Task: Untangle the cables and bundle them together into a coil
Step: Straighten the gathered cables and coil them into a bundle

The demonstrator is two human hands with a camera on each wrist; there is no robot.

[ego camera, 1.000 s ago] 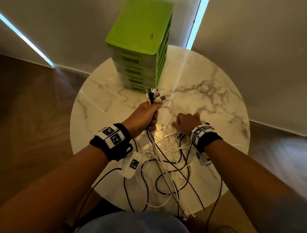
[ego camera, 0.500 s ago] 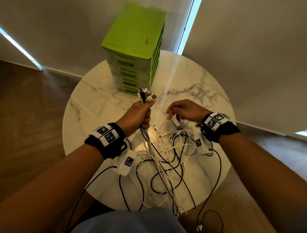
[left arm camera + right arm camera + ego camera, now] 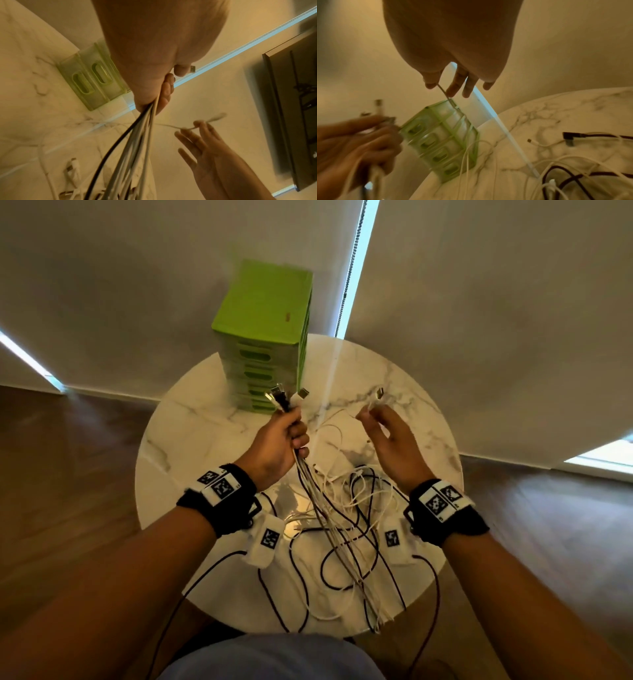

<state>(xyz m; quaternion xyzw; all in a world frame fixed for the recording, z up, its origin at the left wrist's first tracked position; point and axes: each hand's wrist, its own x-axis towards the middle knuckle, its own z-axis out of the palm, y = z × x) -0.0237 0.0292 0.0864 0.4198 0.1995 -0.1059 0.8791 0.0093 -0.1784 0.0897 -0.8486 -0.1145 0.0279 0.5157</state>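
Tangled white and black cables (image 3: 346, 518) sprawl, seemingly knotted, across the table.

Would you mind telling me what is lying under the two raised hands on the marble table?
Under the left hand and right hand, loose black and white cables lie tangled on the table. Wrist straps cover some strands.

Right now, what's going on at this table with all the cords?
A person is sorting a tangle of cables on a round marble table. The left hand grips a bunch of cable ends upright, connectors sticking out above the fist. The right hand pinches the end of one thin white cable, lifted beside the bunch. Most of the cable length lies looped and crossed on the table, not yet coiled. A green drawer unit stands behind.
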